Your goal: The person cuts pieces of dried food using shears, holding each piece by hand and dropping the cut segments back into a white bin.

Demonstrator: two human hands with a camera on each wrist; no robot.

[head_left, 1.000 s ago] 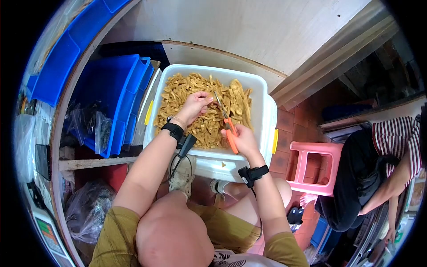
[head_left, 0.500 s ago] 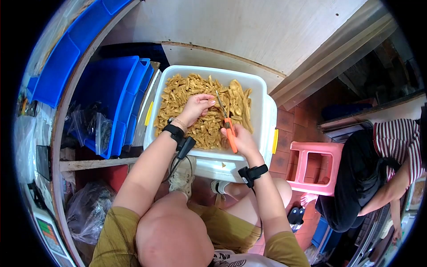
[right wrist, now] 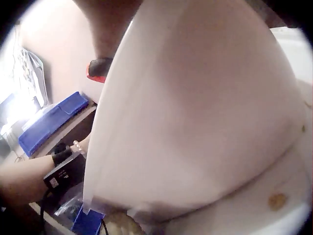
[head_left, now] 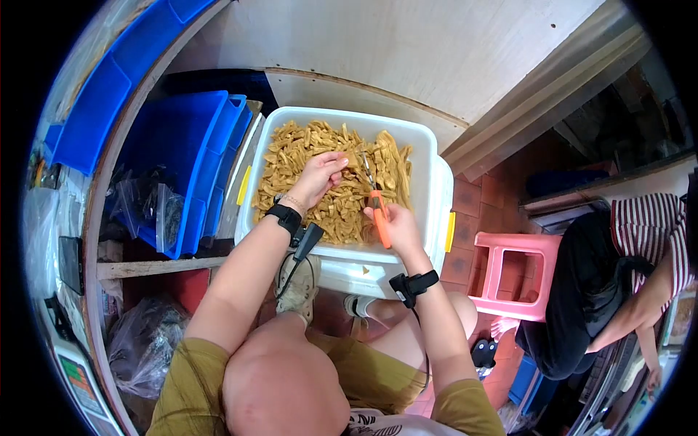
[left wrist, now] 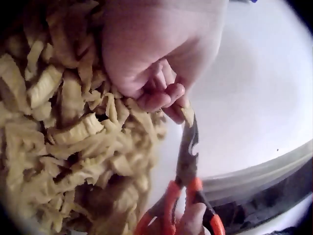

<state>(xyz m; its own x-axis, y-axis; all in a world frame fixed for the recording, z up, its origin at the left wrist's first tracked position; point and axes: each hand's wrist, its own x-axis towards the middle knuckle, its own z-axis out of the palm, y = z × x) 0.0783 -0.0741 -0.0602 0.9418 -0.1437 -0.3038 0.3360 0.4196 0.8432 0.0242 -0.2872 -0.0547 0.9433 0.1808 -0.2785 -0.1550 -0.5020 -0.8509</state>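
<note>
My left hand (head_left: 320,179) is over a heap of tan, wrinkled strips (head_left: 298,142). In the left wrist view its thumb and fingers pinch a small tan piece (left wrist: 187,115), whose end sticks out at the scissor tips. My right hand (head_left: 400,229) grips scissors (head_left: 377,207) with orange and black handles. Their metal blades (left wrist: 187,152) lie close together, pointing away from me toward the left fingertips. Longer uncut-looking pieces (head_left: 392,160) lie at the heap's right side. The right wrist view shows mainly white plastic, with a red and black handle end (right wrist: 98,71) at its edge.
A white tub (head_left: 349,114) holds the heap and rests in front of my knees, with yellow clips on the surrounding white plastic. Blue bins (head_left: 174,152) stand at left. At right are a pink stool (head_left: 483,291) and a seated person in a striped top (head_left: 643,221).
The scissors have swung slightly to the right, their tips moving away from the left fingertips in the head view, and the handles have drawn together. My left hand stays nearly in place.
</note>
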